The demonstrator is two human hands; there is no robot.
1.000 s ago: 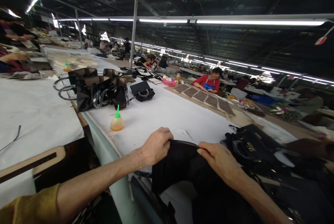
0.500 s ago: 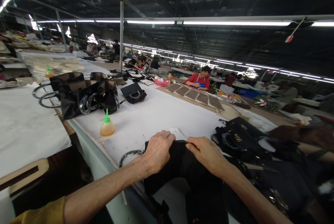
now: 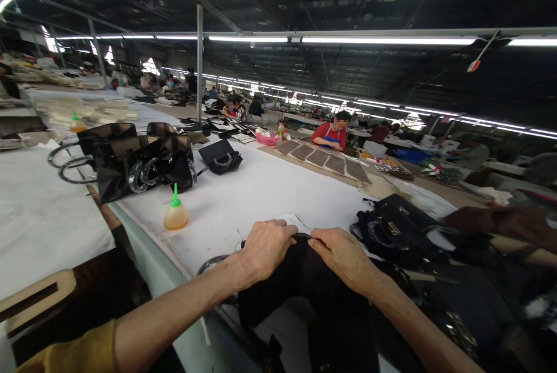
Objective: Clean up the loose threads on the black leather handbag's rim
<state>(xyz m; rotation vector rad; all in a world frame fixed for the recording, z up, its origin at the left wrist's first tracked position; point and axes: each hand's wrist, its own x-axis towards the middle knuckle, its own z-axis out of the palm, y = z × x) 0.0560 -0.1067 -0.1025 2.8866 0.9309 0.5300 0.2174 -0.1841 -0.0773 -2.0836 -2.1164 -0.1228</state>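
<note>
A black handbag (image 3: 300,271) is at the front edge of the white-covered table (image 3: 243,199), its upper edge pinched between the fingers of both hands. My left hand (image 3: 267,250) grips that edge on the left, and my right hand (image 3: 342,254) grips it a short way to the right. A plastic-wrapped ring handle (image 3: 211,264) shows beside my left wrist, partly hidden by my forearm. Just beyond the hands lies a small white piece (image 3: 290,221) with a thread. The lower part of the bag runs out of view.
A squeeze bottle (image 3: 176,216) with a green nozzle stands left of my hands. Finished-looking black bags (image 3: 139,158) cluster behind it. More black bags (image 3: 395,225) pile up at right, where another person's arm (image 3: 500,225) reaches in. A person in red (image 3: 331,134) sits across the table.
My left hand's fingers have shifted slightly right along the bag's edge, closer to my right hand. The right hand keeps its hold. The whole view has drifted a little.
</note>
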